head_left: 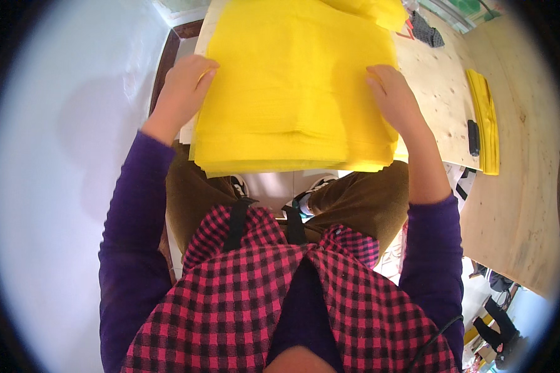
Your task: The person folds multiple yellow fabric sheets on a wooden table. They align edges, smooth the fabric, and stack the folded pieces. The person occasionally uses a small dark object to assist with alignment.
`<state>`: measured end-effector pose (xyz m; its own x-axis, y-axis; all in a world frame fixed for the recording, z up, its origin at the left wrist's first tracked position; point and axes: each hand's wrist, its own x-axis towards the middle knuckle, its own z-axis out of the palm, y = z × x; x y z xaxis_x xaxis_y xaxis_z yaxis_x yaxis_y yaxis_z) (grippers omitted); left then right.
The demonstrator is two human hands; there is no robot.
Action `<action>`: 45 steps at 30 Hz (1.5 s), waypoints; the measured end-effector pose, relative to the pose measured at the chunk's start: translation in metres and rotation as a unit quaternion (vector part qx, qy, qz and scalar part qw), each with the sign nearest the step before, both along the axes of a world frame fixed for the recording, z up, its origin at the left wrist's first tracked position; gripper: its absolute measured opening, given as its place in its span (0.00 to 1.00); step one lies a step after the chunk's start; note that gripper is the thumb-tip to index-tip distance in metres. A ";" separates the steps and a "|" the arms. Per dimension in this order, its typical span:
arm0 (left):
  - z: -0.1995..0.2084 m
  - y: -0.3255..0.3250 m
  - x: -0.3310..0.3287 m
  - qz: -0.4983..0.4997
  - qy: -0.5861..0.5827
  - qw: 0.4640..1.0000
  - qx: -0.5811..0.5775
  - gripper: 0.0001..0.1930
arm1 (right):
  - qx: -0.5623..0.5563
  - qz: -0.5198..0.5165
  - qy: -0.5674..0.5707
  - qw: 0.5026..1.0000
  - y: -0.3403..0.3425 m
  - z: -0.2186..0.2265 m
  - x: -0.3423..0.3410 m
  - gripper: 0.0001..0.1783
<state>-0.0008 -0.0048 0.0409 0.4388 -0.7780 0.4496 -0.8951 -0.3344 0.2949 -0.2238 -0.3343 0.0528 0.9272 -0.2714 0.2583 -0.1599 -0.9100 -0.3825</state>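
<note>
A stack of thin yellow mesh-like fabric sheets (286,93) lies in front of me, its layered near edge hanging just over my knees. My left hand (188,84) is closed at the stack's left side, thumb and fingers pinching the top sheet's edge. On the opposite side, my right hand (392,93) lies over the fabric with its fingers curled and pressed together on the sheet. The fingertips of both hands are partly hidden, so how many layers they grip does not show.
Under the stack is a pale wooden table (435,93). To the right lie a folded yellow strip (484,121), a small black object (473,137) and a dark grey cloth-like item (427,30). A white wall (62,155) stands close on my left.
</note>
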 end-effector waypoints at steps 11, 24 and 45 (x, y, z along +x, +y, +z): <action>-0.003 -0.014 0.014 0.053 0.016 0.998 0.031 0.09 | 0.004 -0.026 0.045 0.999 0.000 0.000 0.021 0.16; -0.003 -0.005 0.007 0.029 0.040 0.999 0.003 0.09 | 0.009 -0.006 0.013 1.000 0.009 0.001 0.013 0.16; -0.009 -0.001 -0.012 -0.001 0.016 1.000 0.004 0.11 | -0.016 -0.018 -0.001 1.000 0.001 -0.009 -0.019 0.16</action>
<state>-0.0130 -0.0060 0.0319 0.4524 -0.7820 0.4288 -0.8854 -0.3359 0.3215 -0.2426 -0.3331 0.0435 0.9161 -0.2966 0.2697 -0.1920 -0.9152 -0.3543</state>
